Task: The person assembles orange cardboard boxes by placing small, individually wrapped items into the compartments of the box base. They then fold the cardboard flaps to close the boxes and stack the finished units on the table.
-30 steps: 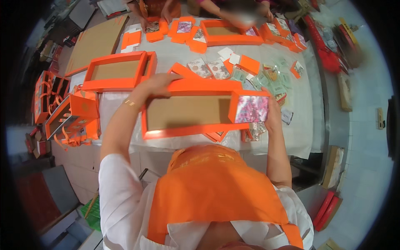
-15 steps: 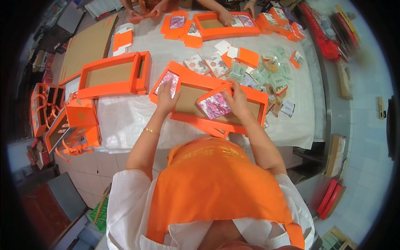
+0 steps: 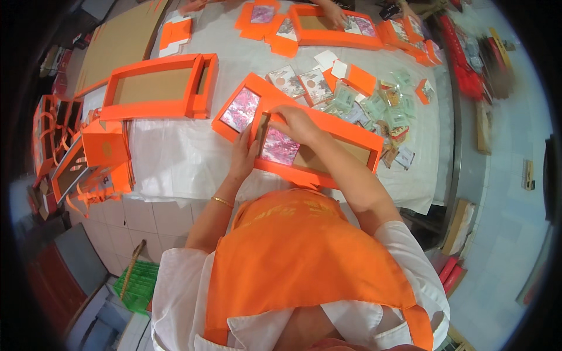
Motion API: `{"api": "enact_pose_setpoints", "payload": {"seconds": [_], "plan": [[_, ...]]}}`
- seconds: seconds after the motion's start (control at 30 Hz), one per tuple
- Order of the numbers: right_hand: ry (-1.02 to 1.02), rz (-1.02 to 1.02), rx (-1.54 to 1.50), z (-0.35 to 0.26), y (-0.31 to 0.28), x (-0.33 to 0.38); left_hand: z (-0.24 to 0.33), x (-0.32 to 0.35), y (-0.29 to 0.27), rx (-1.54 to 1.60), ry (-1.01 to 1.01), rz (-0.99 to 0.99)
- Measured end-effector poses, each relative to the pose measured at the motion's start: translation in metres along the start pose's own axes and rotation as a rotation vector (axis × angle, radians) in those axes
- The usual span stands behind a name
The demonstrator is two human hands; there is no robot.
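Observation:
A long orange gift-box tray [image 3: 345, 139] with a brown cardboard bottom lies slanted in front of me. One small pink-flowered box [image 3: 240, 110] sits in its left compartment. Right of the divider, a second pink-flowered box [image 3: 280, 146] rests in the tray, with a narrow brown gap between it and the divider. My left hand [image 3: 242, 153] grips the tray's near edge by the divider. Above the second box, my right hand [image 3: 297, 126] reaches over the tray with curved fingers and thumb apart, fingertips near the divider and nothing held.
Another orange tray [image 3: 146, 88] stands to the left. White patterned boxes [image 3: 285, 82] and green clear packets [image 3: 374, 105] are heaped beyond my tray. A co-worker's hand [image 3: 335, 14] is in a far tray [image 3: 339, 38]. Orange gift bags [image 3: 105, 146] crowd the left edge.
My right hand has set the second pink-flowered box down in the tray beside the divider and let it go. My left hand has moved from the first box to the tray's near edge.

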State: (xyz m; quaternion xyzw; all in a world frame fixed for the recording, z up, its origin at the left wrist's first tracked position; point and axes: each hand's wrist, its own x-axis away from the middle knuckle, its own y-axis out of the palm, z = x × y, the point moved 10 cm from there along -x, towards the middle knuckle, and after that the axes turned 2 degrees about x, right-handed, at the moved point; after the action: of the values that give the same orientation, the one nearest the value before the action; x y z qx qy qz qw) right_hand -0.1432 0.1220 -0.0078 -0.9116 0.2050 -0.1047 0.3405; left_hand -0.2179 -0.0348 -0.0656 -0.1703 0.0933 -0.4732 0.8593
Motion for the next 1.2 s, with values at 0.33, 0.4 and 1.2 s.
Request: {"api": "enact_pose_setpoints", "payload": {"seconds": [0.33,0.4,1.2], "plan": [[-0.112,0.102,0.137,-0.025,0.004,0.001,0.008,0.015,-0.011,-0.068,-0.004,0.088],[-0.113,0.100,0.119,-0.021,0.004,0.005,0.035,0.017,-0.017,-0.175,0.057,0.175],[-0.171,0.070,0.111,-0.042,0.010,0.058,0.037,-0.050,0.011,-0.203,0.313,-0.474]]}}
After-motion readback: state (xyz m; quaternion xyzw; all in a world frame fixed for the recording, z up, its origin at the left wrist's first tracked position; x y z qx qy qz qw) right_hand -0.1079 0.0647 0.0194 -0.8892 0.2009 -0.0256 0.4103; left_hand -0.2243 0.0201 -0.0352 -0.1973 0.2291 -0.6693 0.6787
